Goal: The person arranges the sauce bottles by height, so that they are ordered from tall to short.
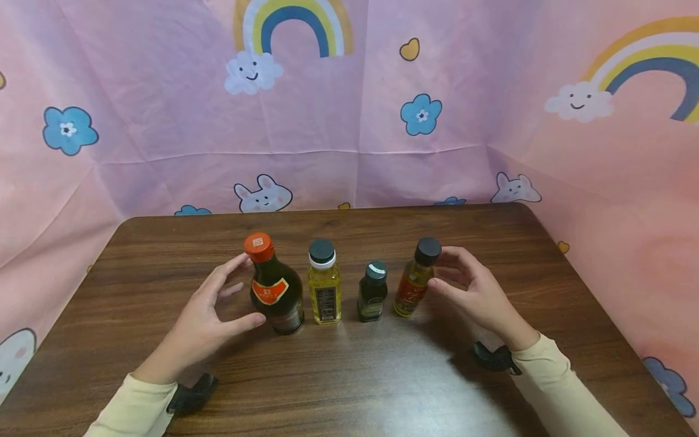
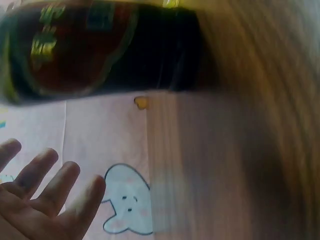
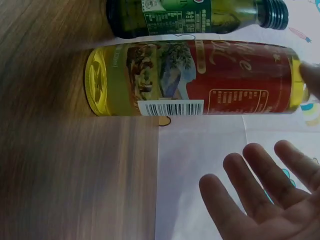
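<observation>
Four bottles stand in a row. At the left end, a dark bottle with a red cap (image 1: 276, 282) has my left hand (image 1: 210, 306) beside it, thumb near its side and fingers spread; contact is unclear. The left wrist view shows that bottle's dark label (image 2: 75, 47) blurred, the straight fingers (image 2: 60, 187) apart from it. At the right end is an olive oil bottle with a black cap and red label (image 1: 414, 285). My right hand (image 1: 472, 291) is beside it, the thumb at its upper part. In the right wrist view, the other fingers (image 3: 250, 185) stand off the olive oil bottle (image 3: 200, 77).
Between them are a yellow oil bottle with a dark green cap (image 1: 324, 291) and a small dark green bottle (image 1: 373, 294). All stand on a brown wooden table (image 1: 349, 376). A pink patterned cloth (image 1: 327, 121) hangs behind and at the sides.
</observation>
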`<state>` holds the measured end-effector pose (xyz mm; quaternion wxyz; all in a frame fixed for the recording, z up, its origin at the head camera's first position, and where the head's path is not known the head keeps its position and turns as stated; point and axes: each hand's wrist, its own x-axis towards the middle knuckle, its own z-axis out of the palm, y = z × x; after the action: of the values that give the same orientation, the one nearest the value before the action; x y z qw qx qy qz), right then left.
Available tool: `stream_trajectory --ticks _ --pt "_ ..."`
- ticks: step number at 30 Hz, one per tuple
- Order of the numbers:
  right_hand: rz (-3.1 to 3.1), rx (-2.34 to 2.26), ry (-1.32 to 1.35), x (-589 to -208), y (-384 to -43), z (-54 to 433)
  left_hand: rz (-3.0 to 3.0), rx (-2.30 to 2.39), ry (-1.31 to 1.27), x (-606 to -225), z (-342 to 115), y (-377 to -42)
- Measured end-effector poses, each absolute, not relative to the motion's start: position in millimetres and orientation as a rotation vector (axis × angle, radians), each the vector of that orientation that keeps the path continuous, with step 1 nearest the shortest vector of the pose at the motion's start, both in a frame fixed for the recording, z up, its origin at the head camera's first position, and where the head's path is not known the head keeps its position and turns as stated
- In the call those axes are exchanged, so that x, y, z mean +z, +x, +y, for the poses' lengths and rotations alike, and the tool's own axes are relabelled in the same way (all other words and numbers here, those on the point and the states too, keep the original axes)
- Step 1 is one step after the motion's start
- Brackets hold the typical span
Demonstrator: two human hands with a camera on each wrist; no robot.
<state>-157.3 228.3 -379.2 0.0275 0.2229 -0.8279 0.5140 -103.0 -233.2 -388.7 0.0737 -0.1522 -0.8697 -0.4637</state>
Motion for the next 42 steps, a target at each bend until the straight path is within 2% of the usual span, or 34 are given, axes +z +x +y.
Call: stream_trajectory --ticks 12,21,42 --pt "-2.420 1.625 0.610 -376 -152 209 -2.619 -1.472 -0.370 -396 -207 -100" --pt "-2.410 1.653 0.577 -381 -151 193 -2.597 -1.385 -0.285 -396 -207 -91" --pt "-2.373 1.683 0.528 -380 -148 197 -2.568 -1.538 -0.254 -399 -197 -93"
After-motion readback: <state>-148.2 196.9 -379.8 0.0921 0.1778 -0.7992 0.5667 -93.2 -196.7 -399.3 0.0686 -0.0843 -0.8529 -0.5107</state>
